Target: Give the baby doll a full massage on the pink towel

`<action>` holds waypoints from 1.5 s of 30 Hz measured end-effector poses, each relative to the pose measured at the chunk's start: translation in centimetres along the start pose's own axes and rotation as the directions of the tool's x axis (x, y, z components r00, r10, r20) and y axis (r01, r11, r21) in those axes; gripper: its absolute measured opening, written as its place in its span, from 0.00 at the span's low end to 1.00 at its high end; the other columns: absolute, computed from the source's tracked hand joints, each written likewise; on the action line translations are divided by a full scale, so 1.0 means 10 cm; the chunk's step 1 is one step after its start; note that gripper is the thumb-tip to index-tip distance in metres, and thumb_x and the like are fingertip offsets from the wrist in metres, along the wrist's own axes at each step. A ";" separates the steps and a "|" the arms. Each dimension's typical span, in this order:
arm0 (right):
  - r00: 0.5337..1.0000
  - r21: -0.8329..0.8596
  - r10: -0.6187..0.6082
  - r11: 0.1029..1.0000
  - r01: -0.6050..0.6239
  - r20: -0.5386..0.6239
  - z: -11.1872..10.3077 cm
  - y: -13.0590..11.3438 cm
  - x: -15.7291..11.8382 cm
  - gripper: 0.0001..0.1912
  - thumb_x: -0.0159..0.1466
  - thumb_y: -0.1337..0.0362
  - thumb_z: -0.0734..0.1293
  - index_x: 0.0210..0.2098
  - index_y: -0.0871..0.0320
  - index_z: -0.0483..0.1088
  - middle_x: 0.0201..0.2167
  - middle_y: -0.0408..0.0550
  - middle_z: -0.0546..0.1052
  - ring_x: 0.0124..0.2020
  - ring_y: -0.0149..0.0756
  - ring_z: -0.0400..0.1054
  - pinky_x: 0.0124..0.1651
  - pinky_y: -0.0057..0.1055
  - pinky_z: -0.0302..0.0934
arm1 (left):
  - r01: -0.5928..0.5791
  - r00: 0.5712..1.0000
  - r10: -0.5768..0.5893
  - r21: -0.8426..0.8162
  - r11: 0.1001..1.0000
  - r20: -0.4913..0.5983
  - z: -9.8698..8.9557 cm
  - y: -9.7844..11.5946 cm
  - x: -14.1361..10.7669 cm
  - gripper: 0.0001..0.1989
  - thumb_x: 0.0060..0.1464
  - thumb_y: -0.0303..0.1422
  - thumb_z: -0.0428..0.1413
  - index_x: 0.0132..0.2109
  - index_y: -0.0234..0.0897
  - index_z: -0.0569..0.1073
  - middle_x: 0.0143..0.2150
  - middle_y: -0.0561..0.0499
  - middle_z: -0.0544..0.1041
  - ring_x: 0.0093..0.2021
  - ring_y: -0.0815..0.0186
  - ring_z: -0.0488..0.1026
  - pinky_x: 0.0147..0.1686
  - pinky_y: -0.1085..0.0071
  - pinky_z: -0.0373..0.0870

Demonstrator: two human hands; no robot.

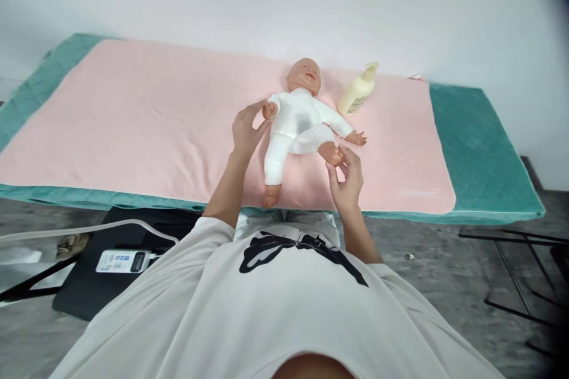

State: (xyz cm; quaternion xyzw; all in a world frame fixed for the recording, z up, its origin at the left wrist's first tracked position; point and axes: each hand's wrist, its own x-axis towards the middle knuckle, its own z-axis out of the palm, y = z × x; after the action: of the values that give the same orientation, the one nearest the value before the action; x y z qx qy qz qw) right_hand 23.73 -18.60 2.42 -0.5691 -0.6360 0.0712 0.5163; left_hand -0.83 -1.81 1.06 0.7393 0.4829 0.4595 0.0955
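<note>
A baby doll (293, 115) with a white cloth body and a grey patch on its belly lies face up, head toward the wall. My left hand (249, 128) has its thumb and fingers around the doll's small hand (269, 110), on the left side. Lower right, my right hand (349, 180) grips the doll's foot (332, 154) between thumb and fingers, with that leg bent. The doll's other leg (274, 163) stretches toward me. A pale yellow pump bottle (357, 93) lies tilted on the pink mat (178, 124), right of the doll's head.
Under the mat is a teal padded cover (471, 142) on a long table against a white wall. Below on the left, a black chair seat (84, 287) holds a power bank (123, 261) with a white cable. A black metal frame (511, 272) stands at lower right.
</note>
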 end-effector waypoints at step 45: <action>0.999 -0.117 -0.029 0.993 0.025 -0.033 -0.04 0.11 -0.77 0.25 0.68 0.64 0.62 0.64 0.53 0.58 0.60 0.59 0.66 0.64 0.46 0.62 0.60 0.52 0.69 | 0.285 0.947 -0.292 -0.068 0.956 -0.132 -0.28 -0.48 -0.07 0.19 0.56 0.35 0.60 0.54 0.40 0.73 0.53 0.48 0.79 0.53 0.61 0.76 0.56 0.66 0.70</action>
State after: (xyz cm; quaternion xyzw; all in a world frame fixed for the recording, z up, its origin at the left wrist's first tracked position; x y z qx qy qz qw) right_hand 23.36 -24.57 -2.57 -0.5910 -0.6376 0.0171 0.4938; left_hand -6.04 -0.73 -0.57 0.6240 0.5801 0.5031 0.1451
